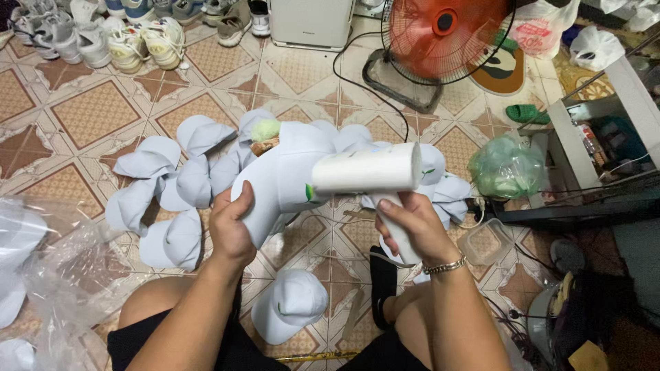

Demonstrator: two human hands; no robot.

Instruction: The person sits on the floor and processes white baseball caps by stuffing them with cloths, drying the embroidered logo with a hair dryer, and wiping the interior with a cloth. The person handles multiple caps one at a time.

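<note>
My left hand (230, 227) grips a white cap (282, 175) by its edge and holds it up in front of me. My right hand (412, 227) is closed around the handle of a white handheld tool shaped like a hair dryer (368, 173), whose barrel lies across the cap's front by a small green mark. Another white cap (289, 306) lies on the tiled floor between my knees.
Several white caps (165, 182) lie in a heap on the floor beyond my hands. Clear plastic bags (48, 275) sit at the left. An orange floor fan (440, 38), shoes (130, 38), a green bag (505, 168) and a shelf (605, 137) surround the spot.
</note>
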